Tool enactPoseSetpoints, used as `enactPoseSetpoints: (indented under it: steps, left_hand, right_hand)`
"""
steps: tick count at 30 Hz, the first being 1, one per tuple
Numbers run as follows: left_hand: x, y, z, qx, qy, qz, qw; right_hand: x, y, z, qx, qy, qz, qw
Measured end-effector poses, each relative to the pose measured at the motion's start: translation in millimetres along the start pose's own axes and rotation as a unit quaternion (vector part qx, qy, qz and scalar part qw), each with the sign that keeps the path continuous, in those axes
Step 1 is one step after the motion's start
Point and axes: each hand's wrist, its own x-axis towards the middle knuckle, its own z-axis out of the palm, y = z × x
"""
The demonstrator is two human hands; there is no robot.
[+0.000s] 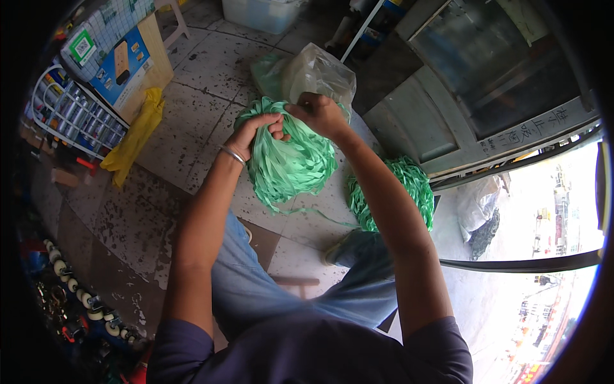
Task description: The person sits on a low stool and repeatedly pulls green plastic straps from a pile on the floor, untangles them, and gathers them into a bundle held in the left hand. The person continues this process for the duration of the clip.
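Observation:
A large bundle of light green plastic strapping [302, 163] hangs in loops between my knees and the plastic bags. My left hand [256, 132], with a metal bangle on its wrist, grips the top left of the bundle, fingers curled round some strands. At the bundle's top right, my right hand [319, 113] has its fingers bent and pinched at the strands; what exactly they hold is partly hidden. A second, darker green heap of strapping [403, 192] lies on the floor beyond my right forearm. One loose strand runs between the two.
Clear and greenish plastic bags [319, 72] stand just beyond the bundle. On the left are a white wire basket of cans [81, 113], a yellow plastic bag [136, 134] and castor wheels [95, 314]. A grey door panel [427, 120] stands at the right. A lidded plastic bin [261, 14] sits farther off.

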Motion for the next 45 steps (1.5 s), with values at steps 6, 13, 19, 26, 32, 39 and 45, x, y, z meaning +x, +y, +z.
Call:
enactPoseSetpoints:
  steps: [6,13,19,26,32,39,45]
  left_hand:
    - [-5,32,-16,-0.247,0.083,0.245,0.934]
    - [-25,49,-83,-0.310,0.144,0.363,0.867]
    - [-2,32,-44,-0.252,0.115,0.275,0.921]
    - [-13,20,-14,-0.074,0.054,0.062,0.994]
    - [-11,7,-1,0.086,0.002,0.041,0.995]
    - [-5,24,1,-0.144,0.079,0.181,0.970]
    - [-25,52,-43,-0.269,0.149,0.354,0.883]
  right_hand:
    - [-207,193,-66,-0.292,-0.130,0.249,0.914]
    - [-449,284,-175,-0.398,-0.229,0.602,0.653]
    - [-301,263,-56,-0.279,-0.545,0.319,0.723]
    - [-53,-44,-17,0.080,-0.212,-0.118,0.967]
    - [14,-55,1,-0.020,-0.008,-0.043,0.999]
    - [-133,135,-44,-0.230,-0.118,0.169,0.951]
    - [-429,282,-154,-0.382,-0.306,0.465,0.737]
